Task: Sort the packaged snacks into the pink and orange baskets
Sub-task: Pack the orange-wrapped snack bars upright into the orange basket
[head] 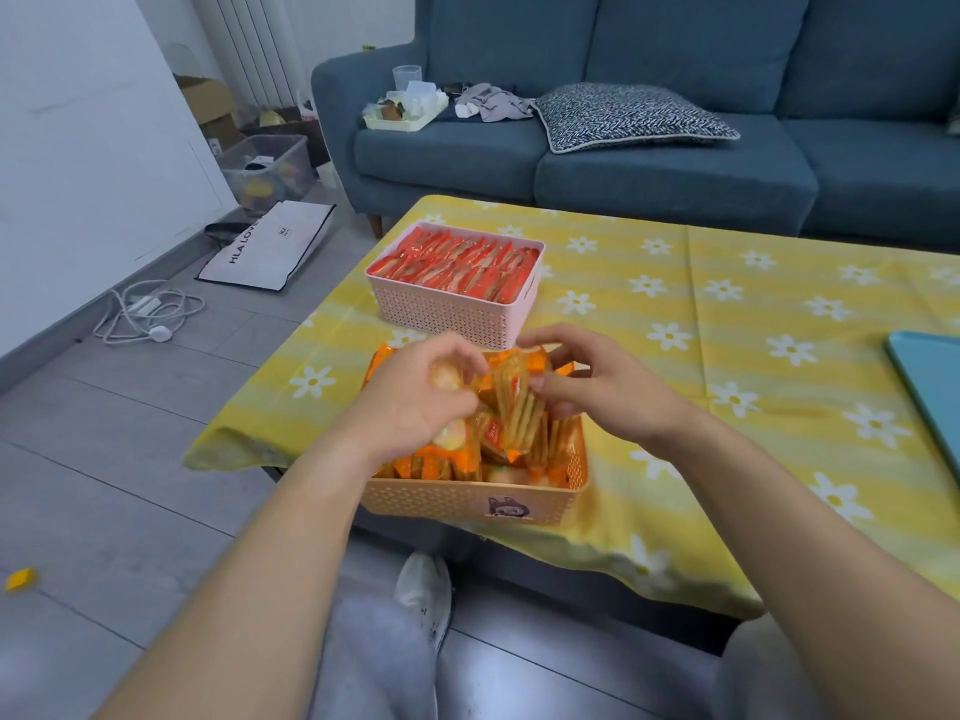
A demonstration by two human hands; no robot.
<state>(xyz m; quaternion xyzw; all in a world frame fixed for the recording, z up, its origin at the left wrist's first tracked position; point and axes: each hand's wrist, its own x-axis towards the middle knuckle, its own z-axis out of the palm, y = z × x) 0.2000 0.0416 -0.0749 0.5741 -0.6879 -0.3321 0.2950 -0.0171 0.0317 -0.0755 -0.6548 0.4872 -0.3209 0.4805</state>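
Both hands pinch one upright packet over the orange basket; left hand and right hand sit equally near; pink basket lies beyond.

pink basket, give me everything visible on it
The pink basket is a rectangular bin that looks like moulded plastic, with perforated lattice walls, a smooth rim and a handle slot on its right end. It sits upright on the yellow floral tablecloth, near the table's far left corner, just behind the orange basket; whether the two touch cannot be told. It is packed to the rim with red-orange snack packets standing in neat rows. Neither hand touches it.
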